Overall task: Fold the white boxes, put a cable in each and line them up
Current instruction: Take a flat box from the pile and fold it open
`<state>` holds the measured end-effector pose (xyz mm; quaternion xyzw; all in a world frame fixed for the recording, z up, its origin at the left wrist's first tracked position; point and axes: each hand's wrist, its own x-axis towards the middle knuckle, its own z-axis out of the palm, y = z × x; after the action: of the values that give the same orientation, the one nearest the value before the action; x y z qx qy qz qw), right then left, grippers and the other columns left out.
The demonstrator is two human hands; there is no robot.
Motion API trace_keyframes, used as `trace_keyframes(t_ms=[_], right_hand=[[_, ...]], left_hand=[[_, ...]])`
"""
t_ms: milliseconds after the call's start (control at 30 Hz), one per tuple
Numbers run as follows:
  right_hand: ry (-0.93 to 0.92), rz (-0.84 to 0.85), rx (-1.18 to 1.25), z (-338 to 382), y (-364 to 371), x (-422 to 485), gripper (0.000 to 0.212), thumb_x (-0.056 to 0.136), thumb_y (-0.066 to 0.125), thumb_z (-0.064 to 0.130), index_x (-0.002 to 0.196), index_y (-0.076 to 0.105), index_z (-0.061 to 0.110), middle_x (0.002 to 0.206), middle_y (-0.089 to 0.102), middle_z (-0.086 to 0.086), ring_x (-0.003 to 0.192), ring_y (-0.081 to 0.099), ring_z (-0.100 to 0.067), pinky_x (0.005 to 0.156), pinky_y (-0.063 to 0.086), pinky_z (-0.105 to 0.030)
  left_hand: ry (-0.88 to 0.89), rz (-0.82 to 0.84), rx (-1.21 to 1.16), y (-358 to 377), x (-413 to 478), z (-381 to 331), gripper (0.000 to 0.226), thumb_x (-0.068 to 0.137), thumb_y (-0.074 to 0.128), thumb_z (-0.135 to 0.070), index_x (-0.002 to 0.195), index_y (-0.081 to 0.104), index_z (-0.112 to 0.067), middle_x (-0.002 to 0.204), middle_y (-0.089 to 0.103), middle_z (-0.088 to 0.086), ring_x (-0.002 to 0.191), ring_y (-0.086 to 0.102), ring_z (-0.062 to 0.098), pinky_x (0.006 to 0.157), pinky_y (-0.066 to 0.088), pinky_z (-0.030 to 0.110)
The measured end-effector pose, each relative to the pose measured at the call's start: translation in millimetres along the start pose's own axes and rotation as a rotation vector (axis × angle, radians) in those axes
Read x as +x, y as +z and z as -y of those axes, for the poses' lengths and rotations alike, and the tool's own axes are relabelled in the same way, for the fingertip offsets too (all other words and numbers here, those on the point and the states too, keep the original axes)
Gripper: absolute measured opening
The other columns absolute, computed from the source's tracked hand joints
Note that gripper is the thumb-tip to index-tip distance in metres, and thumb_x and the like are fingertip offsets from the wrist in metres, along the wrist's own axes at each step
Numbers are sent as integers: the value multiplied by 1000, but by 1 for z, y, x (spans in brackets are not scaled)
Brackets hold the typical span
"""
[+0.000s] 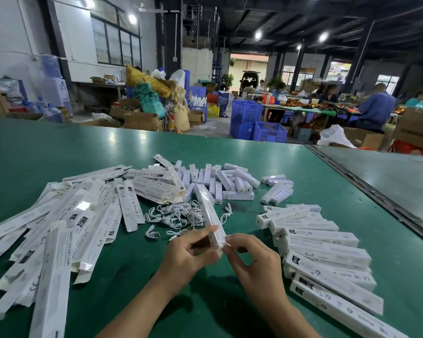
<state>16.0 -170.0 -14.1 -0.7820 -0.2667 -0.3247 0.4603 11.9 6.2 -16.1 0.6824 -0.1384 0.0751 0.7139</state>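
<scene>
As left hand [188, 254], right hand [252, 259] pinch near end, white box [209, 213] jutting away

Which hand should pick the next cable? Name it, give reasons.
Left, probably. The left hand grips the box right beside the cable pile; the right hand pinches the box's near end, farther from it, towards the finished row.

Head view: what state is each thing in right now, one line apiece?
held box: folded into shape, raised, whether its near end is shut cannot be told.
left hand: fingers curled round the held box's near end.
right hand: pinching the same near end.
flat boxes: unfolded, heaped loosely at left.
finished boxes: folded, lined up side by side at right.
cables: coiled, in a loose pile.
</scene>
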Motion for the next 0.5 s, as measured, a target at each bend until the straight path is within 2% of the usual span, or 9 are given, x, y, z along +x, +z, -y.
trace_keyframes(t_ms=[100,167,267,333,400,433,500], right_hand=[[8,6,2,1,0,0,17,75,81,0,86,75,12,88,70,9,77,66,0,70,55,-22],[6,14,4,3,1,1,16,73,81,-2,84,77,10,87,69,6,77,66,-1,70,56,-25],[0,28,31,5,2,0,16,75,80,1,88,76,11,94,67,6,78,66,-4,72,55,-26],[30,75,67,8,2,-2,28,78,72,6,104,71,17,114,62,10,83,66,-8,78,54,-23],[106,146,71,6,2,-4,51,80,64,10,124,56,32,136,46,17,93,66,-8,84,51,-21],[143,173,36,4,2,-5,61,81,64,10,130,45,41,143,36,21,96,64,-6,86,51,-20],[205,207,-52,-1,2,-5,72,83,66,11,131,31,52,149,22,25,95,63,-3,84,51,-19]], left_hand=[[-3,-46,108,-1,1,5,56,53,87,-65,106,73,-51,96,74,-16,89,68,3,81,49,17],[-11,-48,177,-2,1,5,54,55,83,-70,106,72,-52,95,72,-16,88,66,3,82,49,20],[-25,-20,160,-4,0,-2,44,64,84,-53,107,73,-49,100,75,-11,93,68,3,83,49,18],[-37,-5,-6,-4,0,-9,37,72,80,-35,109,76,-38,104,76,1,97,68,10,85,52,21],[-100,24,-264,-7,0,-16,40,71,82,-36,108,77,-21,115,72,12,102,68,20,87,55,29],[-143,43,-385,-10,0,-20,46,67,86,-39,105,77,-14,115,72,14,98,68,21,83,57,29],[-221,67,-565,-23,0,-24,52,57,90,-38,99,78,-8,102,72,17,80,67,22,71,58,29]])
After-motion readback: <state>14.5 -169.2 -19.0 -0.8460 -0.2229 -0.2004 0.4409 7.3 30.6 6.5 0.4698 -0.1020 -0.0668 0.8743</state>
